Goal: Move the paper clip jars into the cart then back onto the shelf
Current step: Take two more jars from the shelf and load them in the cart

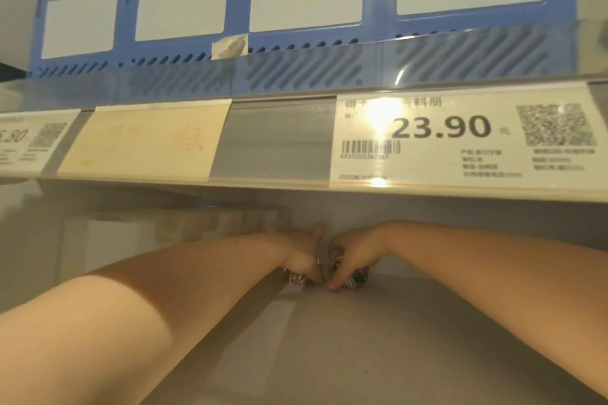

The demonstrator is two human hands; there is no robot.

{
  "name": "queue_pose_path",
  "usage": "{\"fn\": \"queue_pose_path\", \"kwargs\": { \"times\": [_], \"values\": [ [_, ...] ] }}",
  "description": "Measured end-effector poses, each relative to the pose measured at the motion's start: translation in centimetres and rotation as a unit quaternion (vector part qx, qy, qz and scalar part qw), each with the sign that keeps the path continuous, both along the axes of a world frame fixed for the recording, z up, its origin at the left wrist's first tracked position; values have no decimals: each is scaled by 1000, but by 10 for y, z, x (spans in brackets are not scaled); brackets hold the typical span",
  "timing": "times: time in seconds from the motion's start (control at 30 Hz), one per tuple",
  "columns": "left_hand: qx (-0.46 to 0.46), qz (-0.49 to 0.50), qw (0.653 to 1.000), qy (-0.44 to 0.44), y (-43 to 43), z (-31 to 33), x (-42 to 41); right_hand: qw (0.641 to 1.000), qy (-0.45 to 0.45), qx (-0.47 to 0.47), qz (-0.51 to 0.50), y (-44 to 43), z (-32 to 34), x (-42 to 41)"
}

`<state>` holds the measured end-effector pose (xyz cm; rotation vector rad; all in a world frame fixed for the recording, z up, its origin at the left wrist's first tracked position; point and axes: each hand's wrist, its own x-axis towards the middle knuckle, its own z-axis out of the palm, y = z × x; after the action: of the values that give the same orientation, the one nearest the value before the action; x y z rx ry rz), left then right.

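Note:
Both my arms reach deep into a grey shelf point(378, 339), under the shelf above. My left hand point(304, 255) is closed over a small paper clip jar point(295, 278) with a patterned label; only its lower part shows under my fingers. My right hand point(353, 255) is closed over a second small paper clip jar point(357, 279), also mostly hidden. The two hands sit side by side near the back of the shelf, almost touching. Both jars rest on or just above the shelf floor; I cannot tell which.
The upper shelf's front rail point(279, 141) runs across the view with price tags, one reading 23.90 point(441, 126). Blue plastic file racks point(296, 10) stand on that upper shelf. Pale boxes point(164, 233) sit at the back left of the lower shelf.

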<state>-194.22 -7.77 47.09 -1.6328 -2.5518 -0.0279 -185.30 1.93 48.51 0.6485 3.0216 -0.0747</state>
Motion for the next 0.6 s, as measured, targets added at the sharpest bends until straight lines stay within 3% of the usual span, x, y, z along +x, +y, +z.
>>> {"fn": "queue_pose_path", "kwargs": {
  "times": [0.2, 0.43, 0.6],
  "values": [
    [-86, 3, 996, 22, -5, 17, 6, 997, -47, 59, 13, -14, 12, 20],
    [38, -88, 994, -45, -21, 14, 52, 994, -34, 101, 22, -41, 21, 65],
    [98, -95, 986, -94, -38, 18, 80, 995, 64, 69, 19, -50, 26, 110]
  ]
}}
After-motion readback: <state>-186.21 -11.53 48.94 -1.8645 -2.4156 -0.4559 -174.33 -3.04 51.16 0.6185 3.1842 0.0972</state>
